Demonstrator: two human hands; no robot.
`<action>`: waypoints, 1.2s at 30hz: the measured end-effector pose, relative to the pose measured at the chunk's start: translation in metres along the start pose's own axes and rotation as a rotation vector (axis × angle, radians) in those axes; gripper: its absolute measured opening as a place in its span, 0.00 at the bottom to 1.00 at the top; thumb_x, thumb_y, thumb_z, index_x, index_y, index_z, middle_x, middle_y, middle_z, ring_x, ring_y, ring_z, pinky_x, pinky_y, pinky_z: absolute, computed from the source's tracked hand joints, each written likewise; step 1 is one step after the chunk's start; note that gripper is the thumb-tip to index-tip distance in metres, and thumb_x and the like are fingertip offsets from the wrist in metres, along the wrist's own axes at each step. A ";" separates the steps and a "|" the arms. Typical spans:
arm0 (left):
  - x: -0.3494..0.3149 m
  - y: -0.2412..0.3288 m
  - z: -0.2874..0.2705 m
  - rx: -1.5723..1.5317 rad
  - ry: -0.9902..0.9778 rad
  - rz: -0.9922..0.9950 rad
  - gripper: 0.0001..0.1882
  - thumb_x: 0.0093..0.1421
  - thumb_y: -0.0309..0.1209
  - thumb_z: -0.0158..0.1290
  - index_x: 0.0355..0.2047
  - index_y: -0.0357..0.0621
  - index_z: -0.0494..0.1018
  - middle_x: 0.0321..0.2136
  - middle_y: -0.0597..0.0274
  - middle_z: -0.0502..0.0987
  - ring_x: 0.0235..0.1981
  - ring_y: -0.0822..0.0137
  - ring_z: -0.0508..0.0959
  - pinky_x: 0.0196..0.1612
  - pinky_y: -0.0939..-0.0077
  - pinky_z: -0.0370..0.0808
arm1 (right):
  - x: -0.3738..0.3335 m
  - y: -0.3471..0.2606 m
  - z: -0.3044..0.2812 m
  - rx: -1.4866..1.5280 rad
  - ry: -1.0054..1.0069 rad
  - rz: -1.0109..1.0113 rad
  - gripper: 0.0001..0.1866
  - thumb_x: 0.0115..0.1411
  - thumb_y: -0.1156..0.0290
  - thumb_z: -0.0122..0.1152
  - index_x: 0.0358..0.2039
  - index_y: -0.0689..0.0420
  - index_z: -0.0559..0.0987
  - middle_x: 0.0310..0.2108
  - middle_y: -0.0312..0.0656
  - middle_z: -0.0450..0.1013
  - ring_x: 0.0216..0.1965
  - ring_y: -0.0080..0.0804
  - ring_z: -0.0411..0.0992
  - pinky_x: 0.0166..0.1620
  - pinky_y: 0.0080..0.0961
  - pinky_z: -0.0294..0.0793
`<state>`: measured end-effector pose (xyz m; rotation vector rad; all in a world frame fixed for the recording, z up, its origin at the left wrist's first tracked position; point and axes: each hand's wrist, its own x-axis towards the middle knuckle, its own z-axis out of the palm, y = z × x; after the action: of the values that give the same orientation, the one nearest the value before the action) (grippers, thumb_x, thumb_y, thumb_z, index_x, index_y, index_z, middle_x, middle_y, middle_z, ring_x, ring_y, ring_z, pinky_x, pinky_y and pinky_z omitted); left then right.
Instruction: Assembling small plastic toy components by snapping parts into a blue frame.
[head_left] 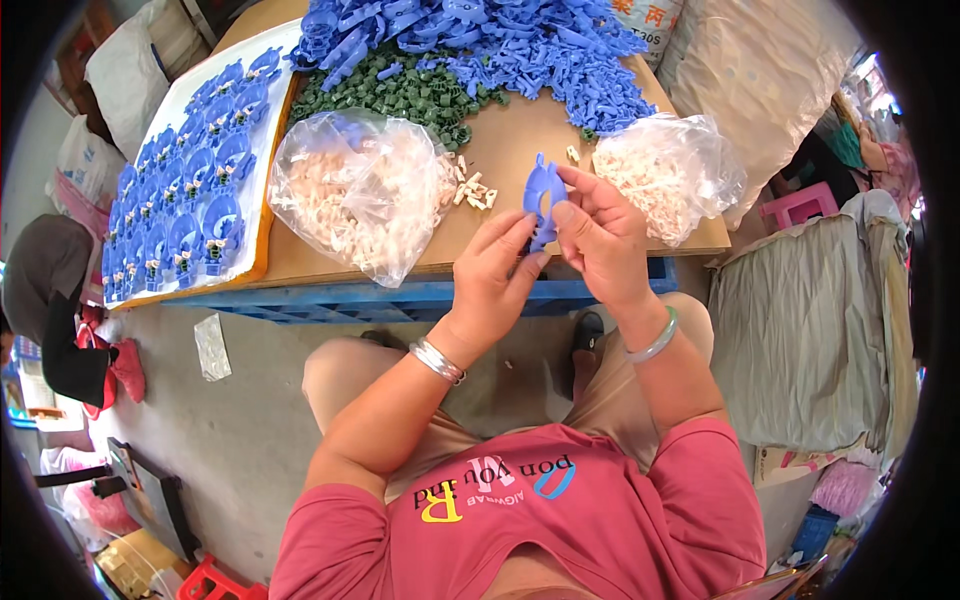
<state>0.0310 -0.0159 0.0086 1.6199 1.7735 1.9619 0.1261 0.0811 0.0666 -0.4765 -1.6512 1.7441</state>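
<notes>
Between my hands, just in front of the table edge, is a blue plastic part (541,187) with a ring-like opening. My left hand (490,275) pinches its lower end, fingertips and thumb closed on it. The thumb and fingers of my right hand (608,238) grip its right side. Any smaller piece between the fingertips is hidden. Close by on the table lie loose cream-coloured plastic pieces (478,193). A clear bag of cream pieces (355,195) sits left of my hands, and another clear bag (665,180) sits to the right.
Behind the bags are heaps of small green parts (390,98) and blue parts (550,65). A white tray (262,150) at the left carries rows of blue assemblies. Large sacks (755,70) stand at the right, near a grey-covered stack (800,330). Another person (50,280) is at far left.
</notes>
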 end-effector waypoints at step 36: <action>0.006 -0.016 -0.016 -1.481 0.039 -0.859 0.17 0.57 0.24 0.46 0.47 0.31 0.63 0.36 0.51 0.72 0.33 0.58 0.74 0.31 0.71 0.74 | 0.018 0.021 -0.020 -0.234 -0.227 -0.151 0.27 0.47 0.80 0.60 0.49 0.65 0.66 0.39 0.36 0.64 0.28 0.14 0.63 0.30 0.11 0.66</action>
<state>0.0079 -0.0178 0.0034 0.2376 0.3728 1.8418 0.1221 0.1092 0.0471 -0.2575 -2.0104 1.5475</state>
